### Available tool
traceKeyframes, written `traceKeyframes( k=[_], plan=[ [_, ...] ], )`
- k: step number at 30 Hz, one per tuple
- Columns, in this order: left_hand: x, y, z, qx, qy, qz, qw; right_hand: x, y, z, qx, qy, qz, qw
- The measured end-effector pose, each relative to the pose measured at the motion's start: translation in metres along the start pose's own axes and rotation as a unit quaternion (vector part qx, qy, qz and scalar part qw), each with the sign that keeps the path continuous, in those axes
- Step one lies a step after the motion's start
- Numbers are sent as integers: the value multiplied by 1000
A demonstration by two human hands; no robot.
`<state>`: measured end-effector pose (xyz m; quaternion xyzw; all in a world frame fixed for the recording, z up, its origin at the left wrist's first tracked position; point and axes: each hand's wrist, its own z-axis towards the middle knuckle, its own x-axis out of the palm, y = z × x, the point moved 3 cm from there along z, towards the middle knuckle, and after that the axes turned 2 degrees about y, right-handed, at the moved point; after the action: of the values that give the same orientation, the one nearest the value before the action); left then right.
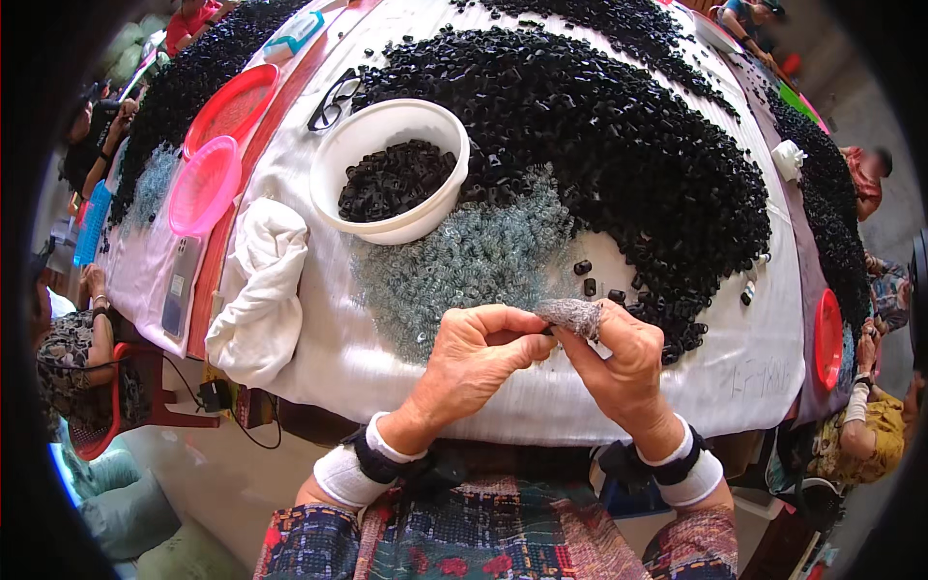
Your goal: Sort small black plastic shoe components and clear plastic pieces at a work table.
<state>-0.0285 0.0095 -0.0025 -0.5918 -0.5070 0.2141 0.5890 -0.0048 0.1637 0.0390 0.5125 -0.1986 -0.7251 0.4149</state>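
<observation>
My left hand [471, 360] and my right hand [623, 360] meet over the near part of the cloth-covered table. Between their fingertips they pinch a small black plastic part [552, 331], mostly hidden by the fingers. A grey knitted finger cover [572, 315] sits on my right index finger. Just beyond my hands lies a heap of small metal coil springs [464, 266]. Behind and to the right spreads a large pile of black plastic parts [619, 145]. Several loose black parts [590, 287] rest apart from it, close to my right hand.
A white bowl [333, 198] of black parts stands at the springs' far left edge, with eyeglasses [334, 101] behind it. A bundled white cloth [259, 290] lies left. Pink [232, 184] and red baskets [249, 79] and a phone [178, 286] sit farther left. Other people work around neighbouring tables.
</observation>
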Motion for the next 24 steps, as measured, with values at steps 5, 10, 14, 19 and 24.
traceKeyframes(
  k=[5,10,14,19,24],
  plan=[
    [-3,2,6,-15,-2,-4,1000,2,-3,0,-14,11,-19,1000],
    [-7,5,13,-51,10,-75,996,-1,0,9,-47,10,-4,999],
    [-7,7,12,-78,7,-128,989,10,-5,2,40,60,64,995],
    [-3,10,14,-85,40,-182,979,11,-8,-4,-31,16,21,999],
    [-1,12,14,-85,59,-213,972,13,-3,-3,-83,-22,-19,996]
  ],
)
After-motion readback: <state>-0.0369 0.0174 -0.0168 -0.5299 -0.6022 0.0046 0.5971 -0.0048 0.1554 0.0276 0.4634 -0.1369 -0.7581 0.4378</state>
